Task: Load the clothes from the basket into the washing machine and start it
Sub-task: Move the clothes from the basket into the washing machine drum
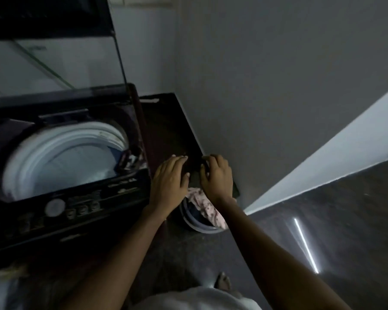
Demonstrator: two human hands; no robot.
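One left hand point(169, 177) flat on dark garment point(195, 175), right hand point(217, 175) gripping it, basket point(201, 229) half-hidden beneath

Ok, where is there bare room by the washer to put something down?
The dark slab between the black top-loading washing machine and the grey wall is bare through its middle. Its near end is crowded: left hand and right hand are there, above the round pale basket of clothes.

Washing machine point(76, 204), lid point(54, 63) up; clothes point(207, 206) in basket point(202, 229)

One washing machine point(81, 198), one basket point(198, 229), two hands point(169, 179) point(217, 175)
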